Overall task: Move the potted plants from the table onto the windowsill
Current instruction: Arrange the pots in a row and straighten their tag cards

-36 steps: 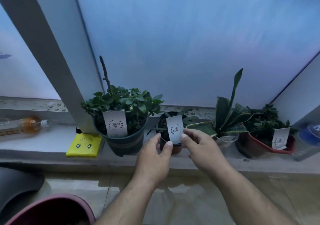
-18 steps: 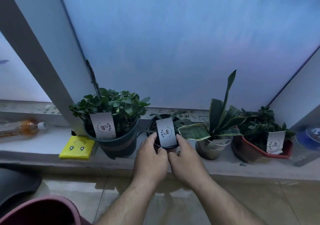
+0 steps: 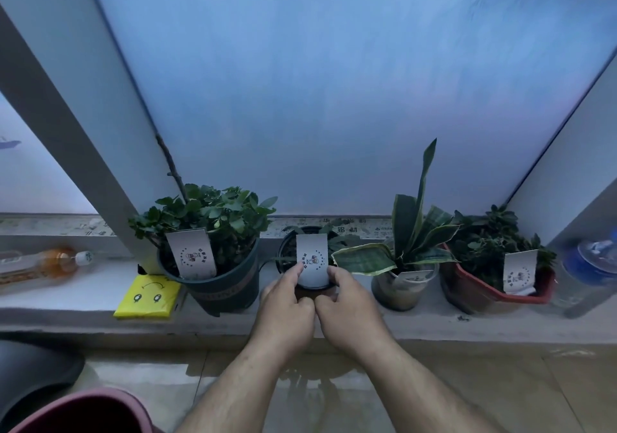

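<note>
Several potted plants stand in a row on the grey windowsill (image 3: 83, 305). A small dark pot (image 3: 287, 253) with a white label card sits in the middle. My left hand (image 3: 283, 309) and my right hand (image 3: 350, 309) both grip this pot from the front, thumbs against its label. To its left stands a leafy plant in a dark green pot (image 3: 220, 285). On the right are a snake plant in a clear cup (image 3: 404, 285) and a dark plant in a red pot (image 3: 480, 285).
A yellow packet (image 3: 148, 297) and a lying bottle (image 3: 40, 264) are on the sill's left. A blue-capped clear container (image 3: 587, 275) stands at the far right. A maroon pot rim (image 3: 83, 409) and a dark object (image 3: 30, 376) lie at lower left.
Both hands moved from pinching the label card down to closing around the small pot on the sill. The view shifted slightly.
</note>
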Demonstrator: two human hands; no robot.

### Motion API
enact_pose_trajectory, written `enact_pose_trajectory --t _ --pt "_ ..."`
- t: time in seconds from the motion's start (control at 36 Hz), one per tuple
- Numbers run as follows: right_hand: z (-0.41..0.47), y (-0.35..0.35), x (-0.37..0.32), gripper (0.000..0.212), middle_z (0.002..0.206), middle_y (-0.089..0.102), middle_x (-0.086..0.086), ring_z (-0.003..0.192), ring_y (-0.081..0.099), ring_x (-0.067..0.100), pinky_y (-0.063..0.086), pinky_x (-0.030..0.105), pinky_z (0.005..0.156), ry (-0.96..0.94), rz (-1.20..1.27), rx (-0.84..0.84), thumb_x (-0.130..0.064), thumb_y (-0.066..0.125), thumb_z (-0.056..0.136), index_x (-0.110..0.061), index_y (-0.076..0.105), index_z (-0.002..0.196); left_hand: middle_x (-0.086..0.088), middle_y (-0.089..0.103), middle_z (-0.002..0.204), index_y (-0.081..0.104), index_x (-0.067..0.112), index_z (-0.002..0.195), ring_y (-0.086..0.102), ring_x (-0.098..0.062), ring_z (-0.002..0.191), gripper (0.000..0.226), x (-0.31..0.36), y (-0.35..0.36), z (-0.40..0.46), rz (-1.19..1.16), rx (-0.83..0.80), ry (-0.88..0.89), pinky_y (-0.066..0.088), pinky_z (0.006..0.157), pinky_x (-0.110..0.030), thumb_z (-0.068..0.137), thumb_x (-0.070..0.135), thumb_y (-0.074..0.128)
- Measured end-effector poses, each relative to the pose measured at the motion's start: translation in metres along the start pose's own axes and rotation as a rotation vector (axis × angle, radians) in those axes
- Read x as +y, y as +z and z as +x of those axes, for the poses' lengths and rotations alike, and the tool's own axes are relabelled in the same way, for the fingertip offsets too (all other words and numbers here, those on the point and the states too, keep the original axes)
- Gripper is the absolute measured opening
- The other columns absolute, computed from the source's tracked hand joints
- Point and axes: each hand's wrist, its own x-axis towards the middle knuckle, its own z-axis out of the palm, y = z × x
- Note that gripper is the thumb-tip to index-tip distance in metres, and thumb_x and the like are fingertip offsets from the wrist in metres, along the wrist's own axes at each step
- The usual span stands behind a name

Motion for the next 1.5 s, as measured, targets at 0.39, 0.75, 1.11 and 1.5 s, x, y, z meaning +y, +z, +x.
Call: enact_pose_trajectory --t 0.39,0.75,1.11,1.5 --pt "-0.003 -0.006 -0.002 0.079 0.147 0.056 -0.004 0.127 0.058 0.017 0.049 0.041 0.107 0.003 0.018 -0.079 -0.031 0.048 0.076 -0.03 0.035 0.154 0.002 0.035 0.162 0.043 0.032 0.151 0.026 -0.015 0.152 0.068 0.0 0.002 0.002 -0.034 -0.001 0.014 0.026 0.125 -0.043 0.088 0.007 0.05" --pt "0.001 -0.012 -0.007 0.062 0.146 0.055 0.0 0.123 0.057 0.016 0.048 0.034 0.104 -0.033 -0.054 -0.105 -0.018 0.052 0.09 -0.024 0.038 0.15 0.005 0.039 0.159 0.041 0.029 0.152 0.032 -0.013 0.148 0.066 0.0 0.002 0.0 -0.007 0.004 0.03 0.027 0.124 -0.037 0.091 0.005 0.05" --pt "-0.002 -0.016 -0.007 0.059 0.144 0.057 -0.004 0.123 0.058 0.014 0.047 0.033 0.106 -0.082 -0.048 -0.074 -0.024 0.056 0.088 -0.025 0.045 0.146 0.007 0.05 0.147 0.046 0.027 0.148 0.043 -0.005 0.128 0.059 0.006 -0.001 -0.004 -0.024 0.036 0.039 0.036 0.11 -0.025 0.094 0.003 0.05" --pt "-0.008 -0.072 0.008 0.024 0.106 0.072 -0.005 0.097 0.072 0.015 0.059 0.033 0.084 -0.139 0.104 -0.001 -0.029 0.063 0.096 -0.024 0.064 0.119 0.011 0.057 0.132 0.054 0.022 0.141 0.053 -0.007 0.125 0.042 0.016 -0.001 -0.011 -0.078 0.157 0.184 0.039 0.102 -0.024 0.1 0.013 0.057"
